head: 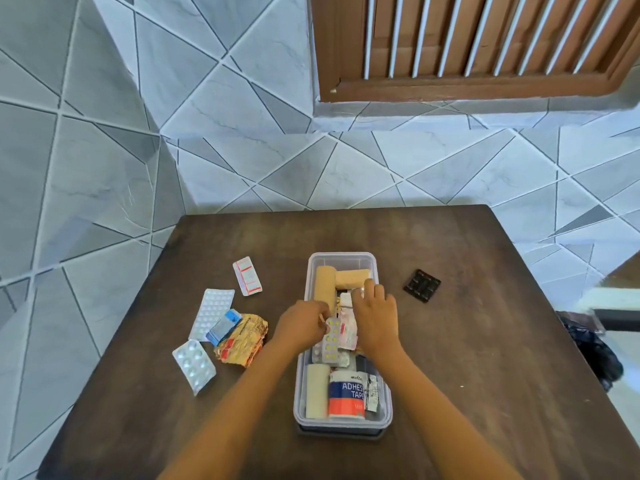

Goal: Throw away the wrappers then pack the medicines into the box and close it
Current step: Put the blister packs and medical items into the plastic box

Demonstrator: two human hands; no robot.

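Note:
A clear plastic box stands open in the middle of the dark wooden table. It holds tan bandage rolls, an adhesive tape roll and several blister strips. My left hand pinches a blister strip of yellow pills over the box's left side. My right hand reaches into the box and grips a small silvery strip. Left of the box lie a white blister sheet, a silver blister pack, a blue packet, a crumpled gold wrapper and a red-and-white strip.
A small black blister piece lies on the table right of the box. A dark lid or base shows under the box's near end. A dark bag sits on the floor beyond the table's right edge. Tiled walls stand behind.

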